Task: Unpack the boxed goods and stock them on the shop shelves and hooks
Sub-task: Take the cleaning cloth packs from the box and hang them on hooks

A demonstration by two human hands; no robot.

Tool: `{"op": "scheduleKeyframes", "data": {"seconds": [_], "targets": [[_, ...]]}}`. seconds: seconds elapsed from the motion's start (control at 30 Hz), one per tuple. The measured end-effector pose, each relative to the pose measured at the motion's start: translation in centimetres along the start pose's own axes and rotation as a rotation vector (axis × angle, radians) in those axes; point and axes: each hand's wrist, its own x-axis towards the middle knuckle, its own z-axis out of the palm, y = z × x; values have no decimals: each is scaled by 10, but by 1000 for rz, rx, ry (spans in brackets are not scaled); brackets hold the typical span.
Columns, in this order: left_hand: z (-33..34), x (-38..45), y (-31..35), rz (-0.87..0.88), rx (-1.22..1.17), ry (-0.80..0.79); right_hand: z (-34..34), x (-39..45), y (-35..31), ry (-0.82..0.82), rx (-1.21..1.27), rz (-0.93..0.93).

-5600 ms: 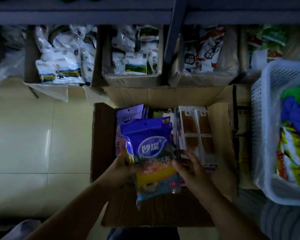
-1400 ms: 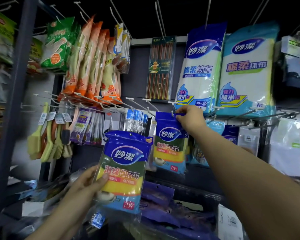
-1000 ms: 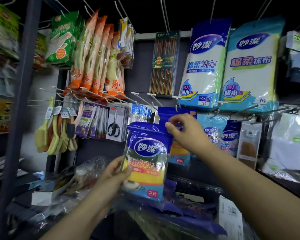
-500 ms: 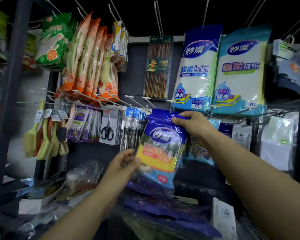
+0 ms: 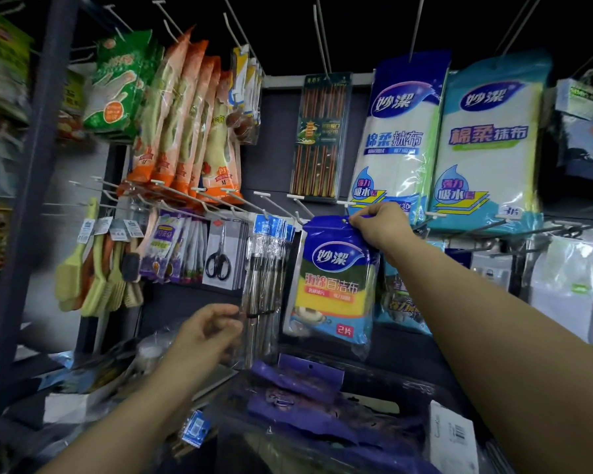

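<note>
Sponge pack (image 5: 334, 285) pinched by right hand (image 5: 382, 227), apparently on hook.

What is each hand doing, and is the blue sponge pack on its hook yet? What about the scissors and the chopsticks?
Right hand: pinches the sponge pack's top edge at the hook.
Sponge pack: hanging upright, top at the hook; whether it is threaded on cannot be told.
Left hand: loosely curled, holding nothing, beside the clear packs.
Scissors: closed, packaged, hanging.
Chopsticks: boxed, hanging upright.
</note>
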Motion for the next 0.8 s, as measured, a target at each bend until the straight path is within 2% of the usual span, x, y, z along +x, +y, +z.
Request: {"op": "scheduleKeyframes", "data": {"seconds": [0.2, 0.43, 0.5, 0.57, 0.63, 0.7, 0.8], "targets": [[-16, -6, -10, -19, 71, 23, 4, 6, -1, 104, -155, -35], [-26, -15, -16, -8, 113, 57, 10, 3, 18, 127, -216, -109], [-32, -21, -17, 12, 147, 64, 12, -3, 27, 221, -219, -187], [-43, -34, -17, 30, 195, 71, 13, -24, 35, 401, -276, -323], [-62, -53, -20, 74, 235, 95, 19, -56, 40, 489, -161, -505], [-88, -83, -25, 106, 270, 152, 35, -100, 39, 325, 138, -561], [-140, -140, -43, 53, 339, 310, 92, -185, 34, -185, 480, -524]]}}
